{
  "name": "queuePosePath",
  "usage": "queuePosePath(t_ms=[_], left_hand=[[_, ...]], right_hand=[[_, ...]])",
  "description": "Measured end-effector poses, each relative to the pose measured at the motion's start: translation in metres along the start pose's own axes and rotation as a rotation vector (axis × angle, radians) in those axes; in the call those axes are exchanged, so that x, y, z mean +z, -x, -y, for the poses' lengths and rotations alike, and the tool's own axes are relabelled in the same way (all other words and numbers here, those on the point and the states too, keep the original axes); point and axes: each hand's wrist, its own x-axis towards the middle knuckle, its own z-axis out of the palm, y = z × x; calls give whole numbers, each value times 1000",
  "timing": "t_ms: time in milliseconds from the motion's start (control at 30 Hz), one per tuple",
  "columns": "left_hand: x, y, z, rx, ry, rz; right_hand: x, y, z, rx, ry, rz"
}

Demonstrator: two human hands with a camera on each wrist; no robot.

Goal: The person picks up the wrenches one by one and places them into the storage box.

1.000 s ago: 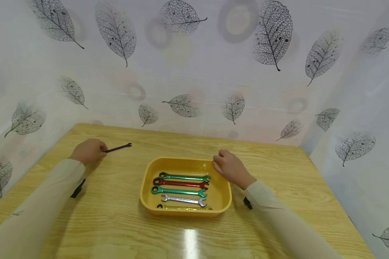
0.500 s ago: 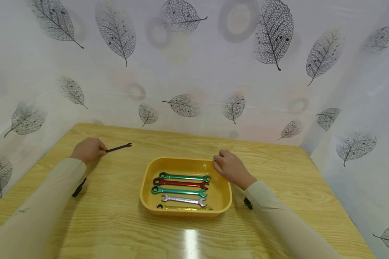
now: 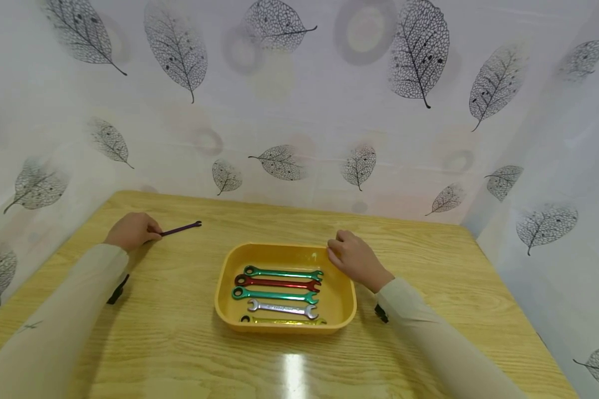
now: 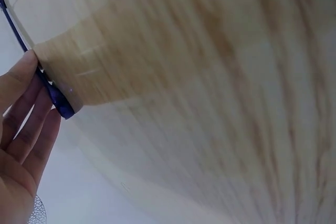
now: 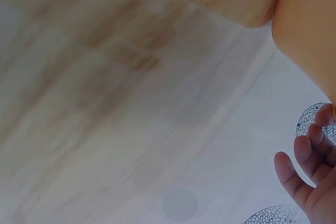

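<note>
My left hand [image 3: 132,231] pinches a slim purple wrench [image 3: 181,229] over the table's far left part. The wrench's open end points right in the head view. In the left wrist view the thumb and fingers grip the same wrench [image 4: 58,99] along its shaft, close to the tabletop; whether it touches the wood I cannot tell. My right hand [image 3: 358,260] grips the far right corner of a yellow tray [image 3: 346,310], thumb inside the rim. In the right wrist view its fingers [image 5: 304,153] curl beside the tray wall [image 5: 310,30].
In the tray lie several wrenches in a row: a green wrench [image 3: 283,273], a red wrench [image 3: 278,283], another green wrench [image 3: 274,295], a silver wrench [image 3: 282,308] and a yellow wrench [image 3: 283,321]. The wooden table [image 3: 189,354] meets a leaf-patterned curtain [image 3: 299,111] behind.
My left hand has shifted very slightly left, with the purple wrench still pinched. The right hand and the tray have stayed in place.
</note>
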Motion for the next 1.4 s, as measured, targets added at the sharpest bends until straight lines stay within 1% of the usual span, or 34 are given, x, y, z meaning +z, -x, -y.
queuePosePath(t_ms=[200, 567, 833, 1000, 1100, 1167, 1267, 1400], left_hand=[[-1, 2, -1, -11, 10, -9], [0, 1, 4, -3, 35, -39], [1, 2, 5, 3, 47, -35], [-1, 3, 4, 8, 51, -16], [-1, 4, 2, 20, 48, -9], [-1, 4, 2, 28, 41, -16], [0, 5, 4, 41, 23, -32], [2, 7, 7, 39, -3, -37]], right_hand=[[-1, -1, 1, -6, 0, -5], [0, -3, -1, -5, 2, -2], [0, -4, 0, -6, 8, 5], [0, -4, 1, -7, 7, 6], [1, -3, 0, -3, 2, 8], [1, -2, 0, 3, 2, 10], [1, -2, 0, 7, 2, 13], [1, -1, 0, 5, -7, 8]])
